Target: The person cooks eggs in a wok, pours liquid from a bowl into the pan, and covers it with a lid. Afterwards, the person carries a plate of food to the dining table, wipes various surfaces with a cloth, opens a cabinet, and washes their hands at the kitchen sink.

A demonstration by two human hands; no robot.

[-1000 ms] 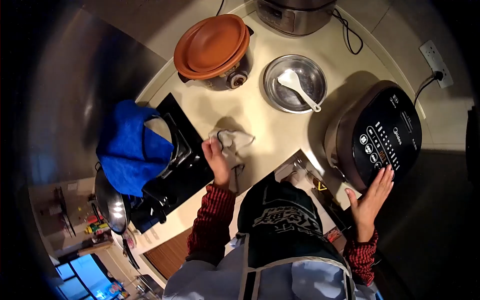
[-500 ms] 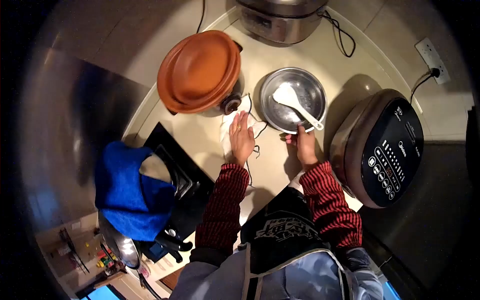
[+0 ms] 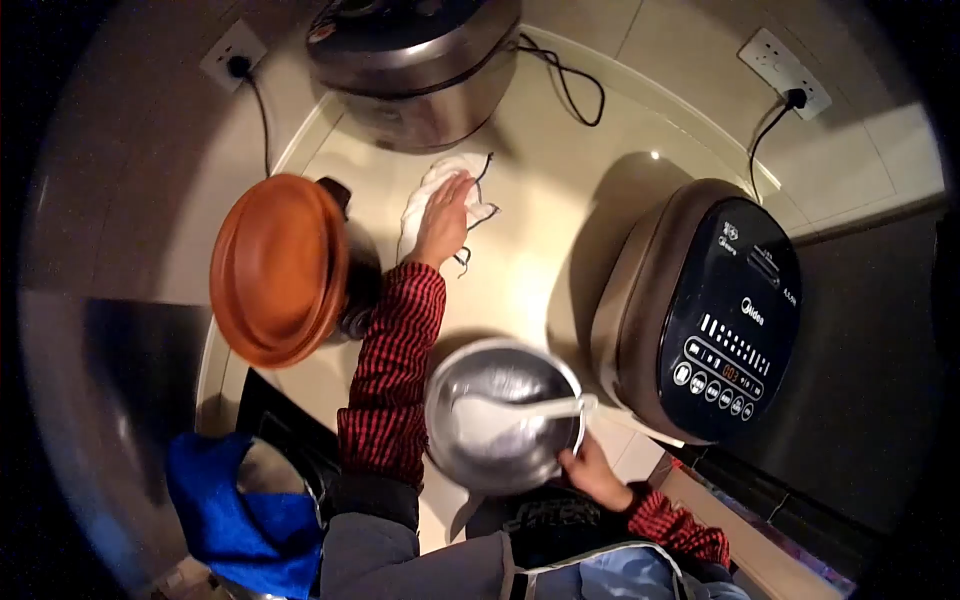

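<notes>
My left hand (image 3: 444,222) lies flat on a white cloth (image 3: 425,200) with dark edging, pressed against the countertop in front of the metallic cooker (image 3: 420,85). Near my body, my right hand (image 3: 595,472) grips the lower right rim of a steel bowl (image 3: 470,375). A white rice paddle (image 3: 490,420) rests in the bowl, its handle over the right rim. To the left of my left forearm stands the pot with the brown-orange clay lid (image 3: 275,270).
A black-topped Midea cooker (image 3: 735,320) stands at the right, its cord running to a wall socket (image 3: 785,72). Another socket (image 3: 234,55) is at the upper left. A blue cloth (image 3: 245,515) covers something by the dark hob (image 3: 285,425) at the lower left.
My left hand and the white cloth have moved farther back along the counter. My right hand has taken the bowl by its rim and drawn it toward my body. The view has shifted.
</notes>
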